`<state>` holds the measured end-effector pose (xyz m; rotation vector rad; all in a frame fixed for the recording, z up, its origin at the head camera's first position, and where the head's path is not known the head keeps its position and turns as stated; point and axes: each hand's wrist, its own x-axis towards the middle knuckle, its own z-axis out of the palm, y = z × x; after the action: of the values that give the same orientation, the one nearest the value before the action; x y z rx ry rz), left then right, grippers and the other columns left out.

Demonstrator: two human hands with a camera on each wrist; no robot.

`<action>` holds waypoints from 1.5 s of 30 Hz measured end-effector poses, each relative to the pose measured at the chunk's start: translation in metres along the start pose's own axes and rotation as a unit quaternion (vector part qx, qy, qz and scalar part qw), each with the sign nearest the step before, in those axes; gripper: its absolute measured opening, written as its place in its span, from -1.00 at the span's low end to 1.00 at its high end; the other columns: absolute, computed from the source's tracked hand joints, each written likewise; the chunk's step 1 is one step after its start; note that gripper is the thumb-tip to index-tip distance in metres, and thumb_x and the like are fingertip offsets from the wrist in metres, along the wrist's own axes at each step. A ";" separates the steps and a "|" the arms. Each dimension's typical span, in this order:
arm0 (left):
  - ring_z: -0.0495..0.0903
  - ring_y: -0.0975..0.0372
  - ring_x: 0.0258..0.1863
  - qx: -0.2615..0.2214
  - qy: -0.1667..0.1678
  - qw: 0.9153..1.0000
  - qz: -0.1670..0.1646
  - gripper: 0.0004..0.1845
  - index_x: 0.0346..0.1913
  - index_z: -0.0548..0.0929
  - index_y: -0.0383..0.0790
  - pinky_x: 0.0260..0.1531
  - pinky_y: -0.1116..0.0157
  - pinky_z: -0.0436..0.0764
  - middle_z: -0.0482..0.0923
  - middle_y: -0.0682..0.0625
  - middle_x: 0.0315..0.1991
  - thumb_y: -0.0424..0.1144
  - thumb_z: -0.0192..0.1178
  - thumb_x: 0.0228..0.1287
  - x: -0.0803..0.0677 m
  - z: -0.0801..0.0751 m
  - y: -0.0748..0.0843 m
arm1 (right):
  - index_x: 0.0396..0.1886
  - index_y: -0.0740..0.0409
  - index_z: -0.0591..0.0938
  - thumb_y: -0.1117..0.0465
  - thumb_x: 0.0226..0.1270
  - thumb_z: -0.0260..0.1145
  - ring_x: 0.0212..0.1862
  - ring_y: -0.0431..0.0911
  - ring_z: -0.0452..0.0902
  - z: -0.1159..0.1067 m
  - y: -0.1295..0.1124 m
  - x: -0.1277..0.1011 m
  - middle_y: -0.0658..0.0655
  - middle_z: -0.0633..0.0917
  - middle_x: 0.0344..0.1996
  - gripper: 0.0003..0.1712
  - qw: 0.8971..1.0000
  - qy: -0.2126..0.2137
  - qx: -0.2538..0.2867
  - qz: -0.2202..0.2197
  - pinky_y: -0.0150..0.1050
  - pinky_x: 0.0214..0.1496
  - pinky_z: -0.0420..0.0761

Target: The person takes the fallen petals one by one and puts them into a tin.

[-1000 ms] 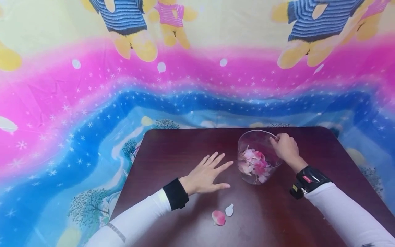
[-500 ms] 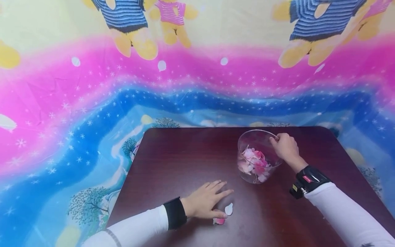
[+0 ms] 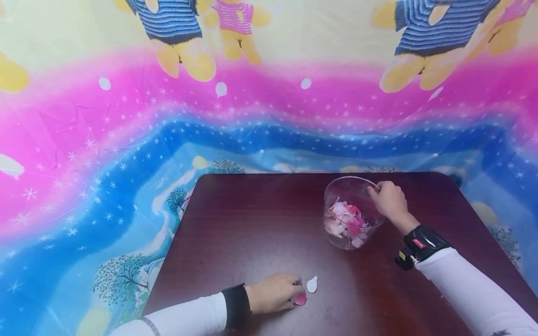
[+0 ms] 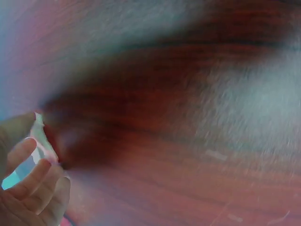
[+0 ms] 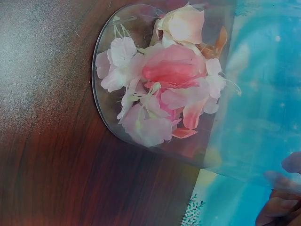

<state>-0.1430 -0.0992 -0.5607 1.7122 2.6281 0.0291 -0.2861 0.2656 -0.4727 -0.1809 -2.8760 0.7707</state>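
Near the front of the table, my left hand (image 3: 274,293) pinches a pink petal (image 3: 300,299) between thumb and fingers. The left wrist view shows the petal (image 4: 43,141) edge-on between the fingertips. Just right of that hand lies a white petal (image 3: 312,284), flat on the table and apart from the fingers. My right hand (image 3: 390,200) grips the rim of a clear, round container (image 3: 348,177). Pink and white petals (image 3: 347,218) lie inside it. In the right wrist view, whole blossoms and loose petals (image 5: 174,70) show through the clear wall.
The dark brown wooden table (image 3: 235,210) has rounded back corners. A colourful printed cloth (image 3: 269,100) hangs behind it and along its sides. The container stands toward the back right of the table.
My left hand has come down from beside the container toward the table's front, and its spread fingers have closed on the pink petal. My right hand and the container have stayed in place.
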 end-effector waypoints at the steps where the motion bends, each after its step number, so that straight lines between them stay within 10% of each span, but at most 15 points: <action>1: 0.59 0.42 -0.10 0.003 0.002 1.000 0.002 -0.68 0.00 0.70 0.03 0.03 0.51 0.55 0.62 0.15 -0.08 -0.07 0.44 0.19 0.000 0.001 0.001 | -0.32 0.29 0.63 0.01 0.52 0.15 -0.53 -0.01 0.46 0.000 0.000 0.000 0.11 0.54 -0.62 -0.59 1.000 0.000 0.000 0.000 -0.23 -0.57 0.32; 23: 0.59 0.58 -0.29 -0.042 -0.005 0.999 -0.012 -0.92 -0.21 0.77 0.10 -0.19 0.69 0.51 0.67 0.29 -0.33 -0.13 0.34 0.26 0.006 0.005 0.004 | -0.32 0.30 0.63 0.03 0.51 0.15 -0.59 -0.04 0.39 -0.001 -0.001 0.000 0.08 0.48 -0.67 -0.60 1.000 -0.001 0.005 -0.003 -0.24 -0.59 0.30; 31: 0.52 0.50 -0.46 -0.038 0.045 0.997 -0.050 -0.95 -0.30 0.69 -0.03 -0.42 0.64 0.50 0.58 0.20 -0.43 -0.25 0.32 0.32 0.015 -0.016 -0.007 | -0.32 0.30 0.63 0.04 0.51 0.15 -0.58 -0.04 0.41 -0.002 -0.001 -0.001 0.08 0.49 -0.67 -0.60 1.000 0.000 0.006 -0.005 -0.24 -0.58 0.31; 45: 0.66 0.42 -0.29 -0.038 0.136 0.987 -0.070 -0.94 -0.17 0.73 -0.06 -0.25 0.55 0.62 0.64 0.16 -0.29 -0.25 0.29 0.38 0.024 -0.068 -0.017 | -0.38 0.27 0.61 0.03 0.50 0.17 -0.56 -0.03 0.42 -0.002 -0.001 0.000 0.09 0.49 -0.66 -0.60 1.000 0.003 0.004 -0.001 -0.23 -0.58 0.31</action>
<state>-0.1690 -0.0847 -0.4928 1.5983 2.8875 0.3842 -0.2861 0.2655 -0.4709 -0.1784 -2.8670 0.7786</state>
